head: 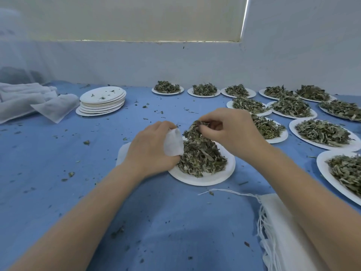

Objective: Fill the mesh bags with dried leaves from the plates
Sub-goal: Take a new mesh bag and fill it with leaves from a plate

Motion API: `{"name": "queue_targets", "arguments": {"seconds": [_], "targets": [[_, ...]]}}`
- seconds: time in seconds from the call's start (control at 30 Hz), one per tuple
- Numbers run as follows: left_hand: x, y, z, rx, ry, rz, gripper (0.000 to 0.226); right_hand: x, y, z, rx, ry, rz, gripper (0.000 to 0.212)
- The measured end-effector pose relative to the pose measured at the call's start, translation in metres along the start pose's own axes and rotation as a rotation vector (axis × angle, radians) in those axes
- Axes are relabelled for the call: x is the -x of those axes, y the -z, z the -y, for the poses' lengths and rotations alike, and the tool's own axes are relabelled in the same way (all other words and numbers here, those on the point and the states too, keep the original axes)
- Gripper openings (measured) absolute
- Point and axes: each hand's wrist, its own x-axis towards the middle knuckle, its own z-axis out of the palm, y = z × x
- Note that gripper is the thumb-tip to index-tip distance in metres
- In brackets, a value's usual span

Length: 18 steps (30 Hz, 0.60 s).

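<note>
A white paper plate [205, 180] in front of me carries a heap of dried green leaves [201, 157]. My left hand [150, 147] grips a small white mesh bag [172, 142] at the plate's left edge, its mouth turned toward the heap. My right hand [230, 132] pinches a bunch of leaves [193, 128] lifted above the heap, right beside the bag's mouth. Much of the bag is hidden behind my left hand.
Several more leaf-filled plates [322, 133] spread over the blue cloth [58, 153] to the right and back. A stack of used plates [102, 101] stands at back left beside white mesh bags [29, 102]. More drawstring bags [277, 231] lie near my right forearm. Leaf crumbs lie scattered.
</note>
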Motion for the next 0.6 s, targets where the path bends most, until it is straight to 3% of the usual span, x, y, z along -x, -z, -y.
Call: {"name": "queue_targets", "arguments": {"seconds": [0.2,0.33,0.47,0.6], "targets": [[0.000,-0.004,-0.009,0.038,0.034,-0.025,0.054,0.005,-0.015,0.008,-0.048,0.056,-0.025,0.014],[0.001,-0.007,-0.013,0.051,0.042,-0.043,0.056,0.008,-0.022,0.010,-0.224,0.029,0.041,0.017],[0.004,-0.008,-0.018,0.044,-0.025,-0.070,0.063,0.009,-0.026,0.012,-0.378,-0.054,-0.003,0.042],[0.004,-0.008,-0.021,0.047,-0.031,-0.092,0.062,0.009,-0.026,0.013,-0.467,-0.094,0.017,0.044]]}}
